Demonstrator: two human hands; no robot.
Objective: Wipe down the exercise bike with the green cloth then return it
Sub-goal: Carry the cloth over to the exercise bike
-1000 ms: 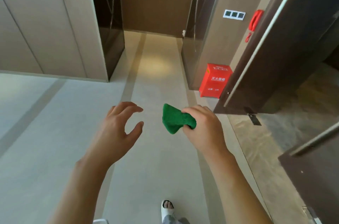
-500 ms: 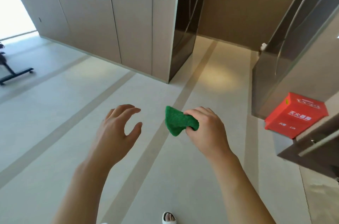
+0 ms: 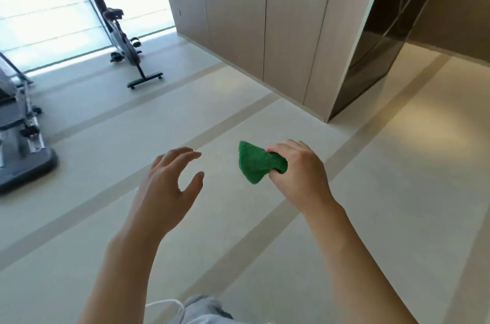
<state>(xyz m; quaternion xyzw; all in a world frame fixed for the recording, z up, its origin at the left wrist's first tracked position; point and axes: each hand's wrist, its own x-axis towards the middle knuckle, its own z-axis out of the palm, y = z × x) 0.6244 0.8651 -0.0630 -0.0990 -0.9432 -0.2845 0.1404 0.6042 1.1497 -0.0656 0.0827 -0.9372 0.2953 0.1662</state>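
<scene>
Pale beige floor w/ darker inlaid stripes, bright window at upper left, wood-panel wall upper centre, dark recess beside it on the right.

Right hand mid-frame, fingers curled round the green cloth; cloth bunched, most of it sticking out to the left of the fist, held in air above the floor, touching nothing else. Left hand beside it, apart from the cloth, palm down, fingers spread & loosely bent, thumb out, holding nothing. Both forearms bare, reaching fwd from bottom of frame.

Exercise bike stands upper left by the window, well apart from both hands; upright post, seat/handle part at top edge, pedals mid-way, black T-foot on the floor. Second gym machine w/ grey base at far left edge, partly cut off by frame, near the bike but not touching.

Wall corner juts out toward centre-right, between the hands' area and the dark recess. Open floor runs from the hands diagonally up-left to the bike; nothing lies on that stretch. Grey trouser leg & a white cord at bottom edge.
</scene>
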